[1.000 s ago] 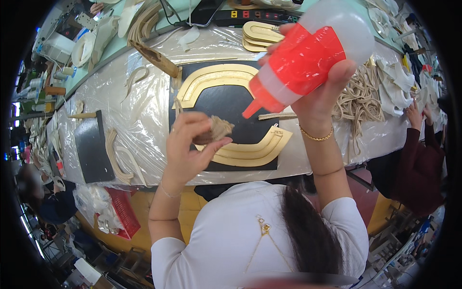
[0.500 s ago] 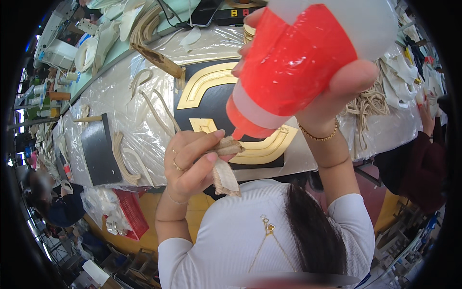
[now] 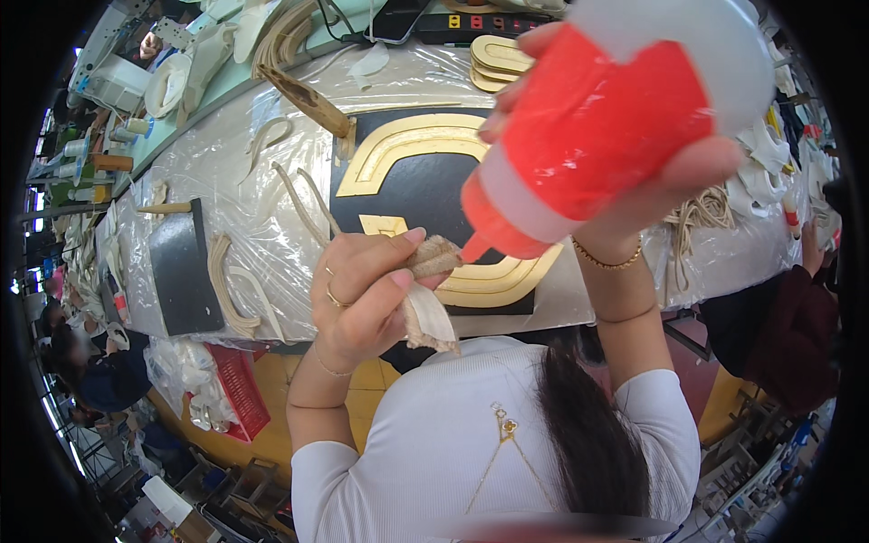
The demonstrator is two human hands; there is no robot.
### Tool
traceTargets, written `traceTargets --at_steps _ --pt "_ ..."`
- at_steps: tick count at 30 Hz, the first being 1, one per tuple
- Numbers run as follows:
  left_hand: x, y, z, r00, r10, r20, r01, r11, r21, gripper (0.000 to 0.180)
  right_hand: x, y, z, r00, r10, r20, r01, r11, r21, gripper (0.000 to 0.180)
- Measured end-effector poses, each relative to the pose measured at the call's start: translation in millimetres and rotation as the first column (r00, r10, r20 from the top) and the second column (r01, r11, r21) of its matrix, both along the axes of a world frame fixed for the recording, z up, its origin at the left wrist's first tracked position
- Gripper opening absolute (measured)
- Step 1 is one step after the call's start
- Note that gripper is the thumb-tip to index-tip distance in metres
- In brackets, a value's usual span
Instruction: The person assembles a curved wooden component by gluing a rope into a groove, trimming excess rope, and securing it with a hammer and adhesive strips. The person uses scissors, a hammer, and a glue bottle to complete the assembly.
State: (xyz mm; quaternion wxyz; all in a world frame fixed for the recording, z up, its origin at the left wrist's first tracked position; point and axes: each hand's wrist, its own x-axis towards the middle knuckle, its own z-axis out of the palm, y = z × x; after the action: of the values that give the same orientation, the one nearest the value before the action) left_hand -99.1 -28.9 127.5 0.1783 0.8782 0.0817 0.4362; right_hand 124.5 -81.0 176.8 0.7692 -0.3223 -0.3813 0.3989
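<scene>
The right hand (image 3: pixel 656 192) wraps around a red-and-translucent plastic squeeze bottle (image 3: pixel 593 122), its long axis slanting down leftward; the tip sits at a beige folded fabric strip (image 3: pixel 436 258), pinched between the nearer left hand (image 3: pixel 358 282)'s fingertips.

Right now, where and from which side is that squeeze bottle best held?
Probably hold the bottle around its wide red-wrapped body, from the right, as the right hand does: its narrow nozzle aims down-left toward the fabric piece.
</scene>
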Motion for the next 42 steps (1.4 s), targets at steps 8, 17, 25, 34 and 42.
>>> traceTargets --at_steps 8,17,25,34,42 --pt "2.1 -1.1 1.8 1.000 0.027 0.003 -0.026 0.996 -0.088 0.060 29.9 7.2 -31.0 0.909 0.416 0.003 -0.394 0.858 0.329 0.123" --pt "10.6 -7.0 13.8 0.992 0.073 -0.106 -0.095 0.969 -0.227 0.060 28.2 -0.3 -2.0 0.968 0.025 -0.250 0.029 0.977 0.210 0.125" --pt "13.1 -8.9 17.4 0.987 0.052 -0.150 -0.085 0.972 -0.220 0.056 12.4 18.6 6.2 0.991 -0.096 -0.097 0.122 0.944 0.305 0.124" --pt "9.3 -9.3 21.0 0.984 0.044 -0.172 -0.079 0.976 -0.203 0.055 9.0 7.2 11.0 0.983 0.079 -0.164 -0.062 0.992 0.109 0.135" --pt "8.4 -9.3 21.9 0.982 0.048 -0.180 -0.090 0.968 -0.233 0.057 35.0 12.6 15.4 0.896 0.438 0.075 -0.440 0.854 0.278 0.120"
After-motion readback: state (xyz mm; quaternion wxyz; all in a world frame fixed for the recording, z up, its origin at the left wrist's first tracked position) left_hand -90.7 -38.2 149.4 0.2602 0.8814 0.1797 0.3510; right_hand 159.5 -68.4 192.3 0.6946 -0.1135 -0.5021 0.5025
